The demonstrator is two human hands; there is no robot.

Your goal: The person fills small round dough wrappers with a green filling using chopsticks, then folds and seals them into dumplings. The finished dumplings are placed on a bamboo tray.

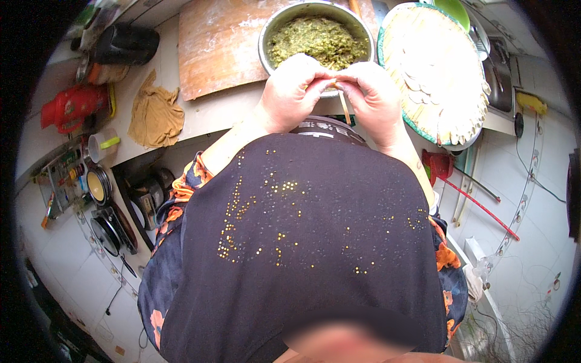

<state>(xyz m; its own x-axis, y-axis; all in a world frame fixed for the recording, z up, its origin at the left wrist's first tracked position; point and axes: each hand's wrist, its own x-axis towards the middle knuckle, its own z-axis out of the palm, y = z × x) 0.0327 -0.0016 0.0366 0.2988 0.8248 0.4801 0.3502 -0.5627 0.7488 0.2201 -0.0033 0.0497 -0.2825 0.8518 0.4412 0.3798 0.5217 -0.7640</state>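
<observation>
My left hand point(290, 90) and my right hand point(374, 93) meet at the fingertips above the near rim of a metal bowl point(262, 50). Thumbs and forefingers pinch what appears to be a dumpling point(335, 84), mostly hidden by the fingers. Chopped green filling point(317, 38) heaps up in the bowl behind my hands. A wooden chopstick point(345, 109) sticks out below the fingertips, past the bowl's near side. Right of my right hand lies a round woven tray point(420, 125) with a green edge. Pale dough wrappers point(420, 88) and pleated dumplings point(465, 129) rest on it, partly washed out by glare.
A floured wooden board point(218, 54) lies left of the bowl. Farther left are a tan cloth point(156, 113), a plastic cup point(100, 147) and a red thermos point(72, 106). A dark tub point(329, 127) stands below the counter. Red-handled tools point(481, 206) lean at right.
</observation>
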